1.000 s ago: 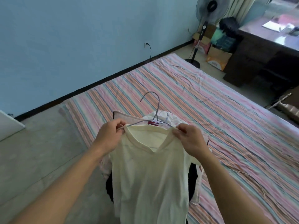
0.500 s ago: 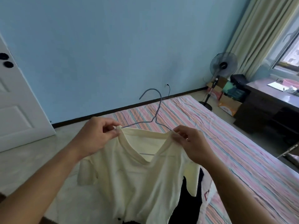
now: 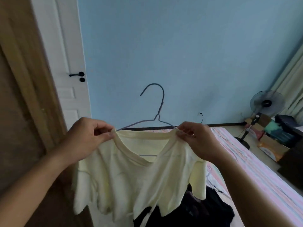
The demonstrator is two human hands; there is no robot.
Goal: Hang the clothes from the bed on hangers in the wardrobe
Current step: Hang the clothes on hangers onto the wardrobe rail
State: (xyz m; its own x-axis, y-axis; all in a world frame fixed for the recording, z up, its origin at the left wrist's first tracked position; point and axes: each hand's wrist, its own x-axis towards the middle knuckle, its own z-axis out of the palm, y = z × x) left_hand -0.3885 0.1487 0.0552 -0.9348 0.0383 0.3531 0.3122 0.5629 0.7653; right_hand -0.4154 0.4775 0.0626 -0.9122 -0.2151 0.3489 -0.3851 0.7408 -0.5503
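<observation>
A cream t-shirt (image 3: 131,182) hangs on a grey wire hanger (image 3: 158,108), held up in front of me with the hook standing above the collar. My left hand (image 3: 85,138) pinches the shirt's left shoulder together with the hanger arm. On the other side my right hand (image 3: 196,140) pinches the right shoulder the same way. Below the shirt a heap of dark clothes (image 3: 205,210) lies on the striped bed (image 3: 255,169). A brown wooden panel (image 3: 21,95), perhaps the wardrobe, fills the left edge.
A white door (image 3: 65,66) with a black handle stands left of the blue wall. A standing fan (image 3: 265,105), cardboard boxes (image 3: 270,148) and dark furniture crowd the far right corner beside curtains.
I have lifted the shirt on its hanger up off the bed and turned left; the view has swung from the bed to the wall, the door and the brown panel.
</observation>
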